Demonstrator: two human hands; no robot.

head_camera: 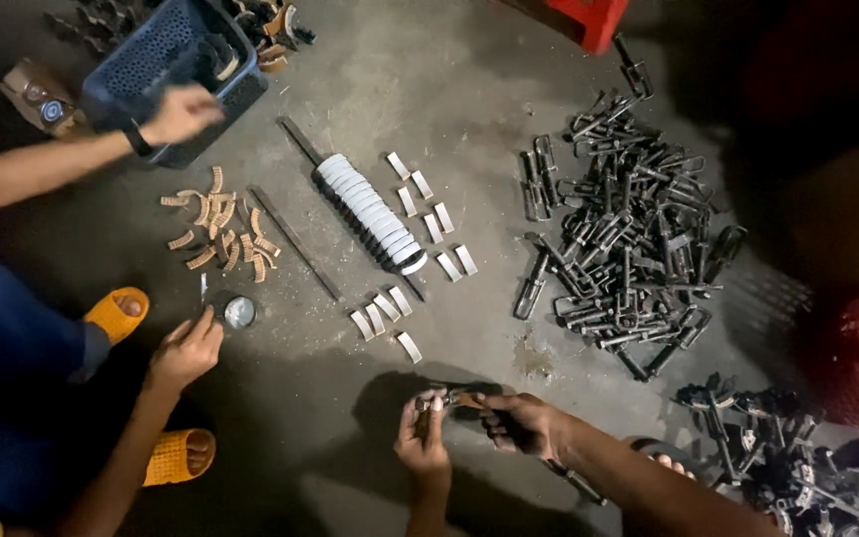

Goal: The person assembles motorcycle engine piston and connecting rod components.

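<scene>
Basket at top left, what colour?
Dark blue, perforated plastic basket; head view, the only one, shows it, with a co-worker's hand at its edge.

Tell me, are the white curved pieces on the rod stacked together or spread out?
Stacked together. The white curved pieces sit packed side by side along a dark rod lying on the floor.

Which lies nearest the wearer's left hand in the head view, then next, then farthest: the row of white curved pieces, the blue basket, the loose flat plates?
From the left hand:
1. Loose flat plates, just above it.
2. Row of white curved pieces, centre floor.
3. Blue basket, top left.
</scene>
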